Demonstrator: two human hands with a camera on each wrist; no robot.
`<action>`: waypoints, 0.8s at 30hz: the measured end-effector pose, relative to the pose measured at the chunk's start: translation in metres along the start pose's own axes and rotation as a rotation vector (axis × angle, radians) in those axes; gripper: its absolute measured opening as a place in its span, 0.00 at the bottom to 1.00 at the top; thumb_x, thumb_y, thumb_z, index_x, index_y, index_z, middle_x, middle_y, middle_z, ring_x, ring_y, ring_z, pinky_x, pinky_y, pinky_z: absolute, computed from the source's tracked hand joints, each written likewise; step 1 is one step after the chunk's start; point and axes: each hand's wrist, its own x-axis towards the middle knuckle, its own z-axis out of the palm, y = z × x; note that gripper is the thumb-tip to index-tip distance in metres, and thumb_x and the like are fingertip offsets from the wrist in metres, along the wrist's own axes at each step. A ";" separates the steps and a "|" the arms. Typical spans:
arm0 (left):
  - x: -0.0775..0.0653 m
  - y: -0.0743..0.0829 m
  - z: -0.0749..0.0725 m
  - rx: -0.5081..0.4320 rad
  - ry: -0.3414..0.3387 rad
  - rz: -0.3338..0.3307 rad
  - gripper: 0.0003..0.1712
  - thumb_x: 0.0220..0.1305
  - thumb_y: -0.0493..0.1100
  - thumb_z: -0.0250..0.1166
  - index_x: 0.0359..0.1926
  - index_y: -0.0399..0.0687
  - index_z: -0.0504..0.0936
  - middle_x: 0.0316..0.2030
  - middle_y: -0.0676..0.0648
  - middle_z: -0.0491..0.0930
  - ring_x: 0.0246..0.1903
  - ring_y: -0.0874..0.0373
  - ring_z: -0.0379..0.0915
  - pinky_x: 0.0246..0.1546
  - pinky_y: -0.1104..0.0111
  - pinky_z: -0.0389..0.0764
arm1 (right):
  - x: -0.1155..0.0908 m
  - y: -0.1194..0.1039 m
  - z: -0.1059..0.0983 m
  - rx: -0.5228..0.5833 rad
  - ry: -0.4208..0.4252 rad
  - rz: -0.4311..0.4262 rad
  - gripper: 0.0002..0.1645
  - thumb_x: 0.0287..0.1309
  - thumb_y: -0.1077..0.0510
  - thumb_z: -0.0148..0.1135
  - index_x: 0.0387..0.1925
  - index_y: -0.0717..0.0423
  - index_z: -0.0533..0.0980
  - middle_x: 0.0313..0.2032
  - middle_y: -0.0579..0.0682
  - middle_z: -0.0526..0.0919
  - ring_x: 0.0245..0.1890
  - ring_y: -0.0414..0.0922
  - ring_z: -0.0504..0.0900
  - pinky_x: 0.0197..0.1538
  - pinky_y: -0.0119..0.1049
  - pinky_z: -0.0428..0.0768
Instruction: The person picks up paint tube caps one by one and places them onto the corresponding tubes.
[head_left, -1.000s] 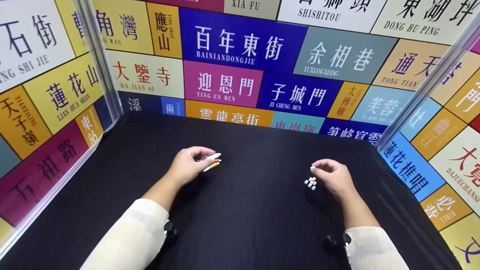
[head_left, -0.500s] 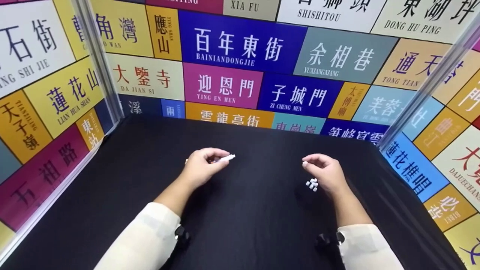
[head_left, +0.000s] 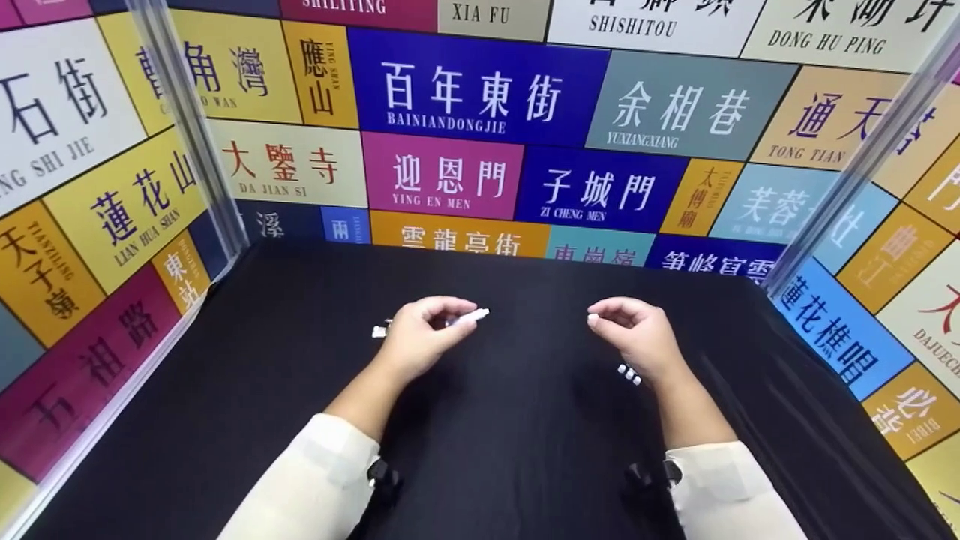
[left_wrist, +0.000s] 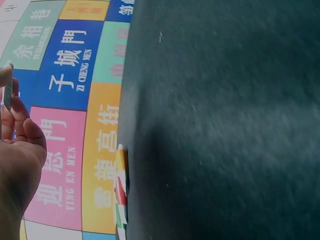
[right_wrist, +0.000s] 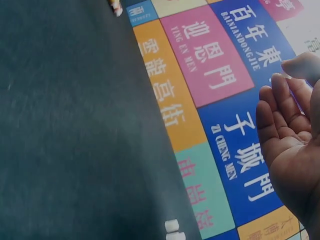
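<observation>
Hands closer together, black tabletop, sign-covered walls

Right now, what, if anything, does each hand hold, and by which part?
The left hand pinches a white pen-like stick near the end pointing toward the right hand, which pinches a small white piece; by which part, I cannot tell.

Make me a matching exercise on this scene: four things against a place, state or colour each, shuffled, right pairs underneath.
1. White pen
2. Single white piece
3. Cluster of white pieces
4. Cloth

A. Pinched in the right grip
B. Black in the head view
C. Lying loose near the right grip
D. Pinched in the left grip

1-D, 2-A, 3-C, 4-B
</observation>
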 end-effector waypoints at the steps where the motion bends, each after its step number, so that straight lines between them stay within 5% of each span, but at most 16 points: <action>1: 0.000 0.002 0.001 -0.007 -0.001 0.005 0.12 0.64 0.48 0.79 0.49 0.60 0.94 0.41 0.54 0.92 0.39 0.59 0.80 0.44 0.65 0.82 | 0.001 -0.002 0.002 0.006 -0.001 -0.006 0.14 0.63 0.64 0.75 0.47 0.71 0.85 0.35 0.36 0.90 0.38 0.36 0.87 0.47 0.26 0.86; 14: -0.001 0.024 0.014 -0.101 -0.012 0.066 0.13 0.64 0.49 0.79 0.49 0.60 0.93 0.40 0.54 0.90 0.37 0.57 0.81 0.41 0.66 0.83 | -0.001 -0.028 0.013 0.168 0.036 -0.102 0.10 0.60 0.73 0.72 0.44 0.73 0.85 0.36 0.43 0.92 0.37 0.38 0.89 0.48 0.30 0.89; 24: -0.007 0.028 0.021 -0.132 -0.029 0.102 0.13 0.64 0.48 0.79 0.50 0.59 0.93 0.37 0.53 0.88 0.36 0.55 0.79 0.38 0.68 0.81 | -0.008 -0.039 0.018 0.140 -0.017 -0.162 0.08 0.60 0.72 0.73 0.42 0.69 0.86 0.37 0.48 0.93 0.37 0.40 0.90 0.45 0.29 0.88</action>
